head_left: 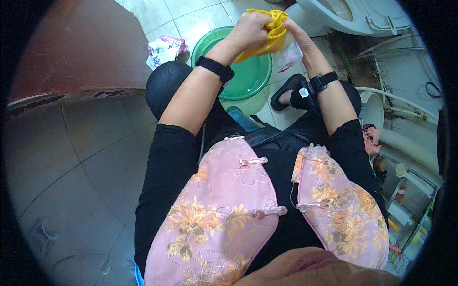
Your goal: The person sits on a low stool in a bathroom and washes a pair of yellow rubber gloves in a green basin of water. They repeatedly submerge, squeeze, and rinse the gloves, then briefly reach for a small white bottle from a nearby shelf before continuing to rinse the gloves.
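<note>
My left hand (251, 31) is closed in a fist around a bunched yellow cloth (275, 35). On the cloth's other side, my right hand (299, 37) grips it too, its fingertips partly hidden. Below the right hand hangs a thin whitish piece (289, 56) with pink marks; whether it is a bag or part of the cloth I cannot tell. Both hands are raised over the far right side of a round green basin (202, 46), which holds water. A loose yellow end droops over the basin's rim area.
Left of the basin lies a crumpled white and pink packet (167, 50). A white toilet (322, 16) stands at the far right. Pipes (396, 97) and a cluttered rack (405, 200) line the right side. A reddish-brown panel (81, 52) bounds the left. My shoe (285, 93) is beside the basin.
</note>
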`<action>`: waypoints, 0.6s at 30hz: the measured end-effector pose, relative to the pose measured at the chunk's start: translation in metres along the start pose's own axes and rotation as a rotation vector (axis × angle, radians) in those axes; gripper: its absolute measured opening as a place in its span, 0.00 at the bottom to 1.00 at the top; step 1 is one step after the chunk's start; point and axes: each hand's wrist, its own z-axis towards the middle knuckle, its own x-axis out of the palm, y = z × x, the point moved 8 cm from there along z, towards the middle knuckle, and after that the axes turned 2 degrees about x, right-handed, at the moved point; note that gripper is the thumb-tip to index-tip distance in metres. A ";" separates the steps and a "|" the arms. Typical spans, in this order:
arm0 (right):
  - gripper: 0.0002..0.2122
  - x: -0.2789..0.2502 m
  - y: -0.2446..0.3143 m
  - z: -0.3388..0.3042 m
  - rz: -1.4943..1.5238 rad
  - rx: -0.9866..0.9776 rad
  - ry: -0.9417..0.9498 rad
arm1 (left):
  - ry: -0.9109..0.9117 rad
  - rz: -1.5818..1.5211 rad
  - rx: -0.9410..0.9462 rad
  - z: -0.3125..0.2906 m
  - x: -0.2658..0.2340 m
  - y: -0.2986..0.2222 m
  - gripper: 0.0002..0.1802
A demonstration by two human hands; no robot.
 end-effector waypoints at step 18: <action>0.25 0.051 0.016 0.052 -1.021 -0.795 -0.071 | -0.355 -1.397 -0.910 -0.033 0.013 0.083 0.19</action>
